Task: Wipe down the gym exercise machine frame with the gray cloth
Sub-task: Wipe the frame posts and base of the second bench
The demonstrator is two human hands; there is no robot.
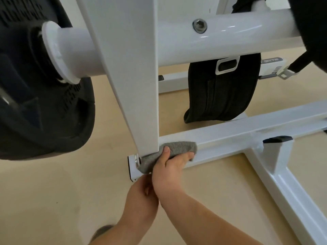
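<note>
Presently the right hand (169, 167), grip curled round the gray cloth (178, 147) at the foot of the upright (141, 103), has the base rail (247, 131) running off toward 2 o'clock; the grip of the left hand (139, 200) cannot be told.

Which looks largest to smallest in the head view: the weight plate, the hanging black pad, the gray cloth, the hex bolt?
1. weight plate, though it is nearest the camera and cropped, which inflates its lead.
2. hanging black pad.
3. gray cloth, partly covered by the right hand.
4. hex bolt.
</note>
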